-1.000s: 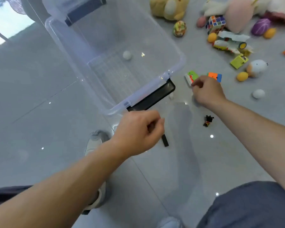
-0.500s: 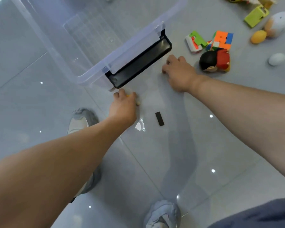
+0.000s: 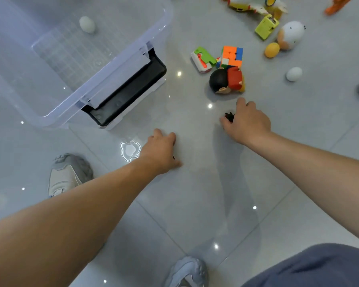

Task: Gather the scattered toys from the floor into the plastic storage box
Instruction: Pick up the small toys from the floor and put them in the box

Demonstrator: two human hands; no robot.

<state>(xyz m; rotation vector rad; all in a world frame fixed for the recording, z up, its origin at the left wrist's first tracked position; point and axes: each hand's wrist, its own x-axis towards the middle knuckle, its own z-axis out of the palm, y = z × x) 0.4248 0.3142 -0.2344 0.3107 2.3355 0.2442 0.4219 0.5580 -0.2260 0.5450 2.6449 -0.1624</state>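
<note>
Left hand [image 3: 161, 151] down at the floor [image 3: 195, 193] just below the box [image 3: 104, 65], palm down, fingers curled under; a sliver of something black at its right edge, too small to make out — held or merely covered, cannot tell. Right hand [image 3: 247, 123] low over the floor near the doll [image 3: 227, 80], fingers bent around a small black toy [image 3: 229, 117], thumb and fingertips touching it; lifted or resting on the tile, cannot tell, most of it hidden behind the fingers.

Clear box at upper left, open, cut off by the top and left edges, black latch [image 3: 129, 94] facing the hands. Inside it, one pale egg [image 3: 87, 24] near the far wall.

Scattered on the floor beyond the right hand: green-and-white toy [image 3: 202, 60] touching a cube [image 3: 231, 55], the doll lying just below them; white egg [image 3: 293, 73] apart to the right; yellow egg [image 3: 272, 49] beside a round white figure [image 3: 290, 35]; green block [image 3: 266, 26] — further toys cropped at the top and right edges, hard to identify.

Two shoes [image 3: 68, 172] and a grey trouser leg [image 3: 311, 266] at the bottom, partly out of frame.
</note>
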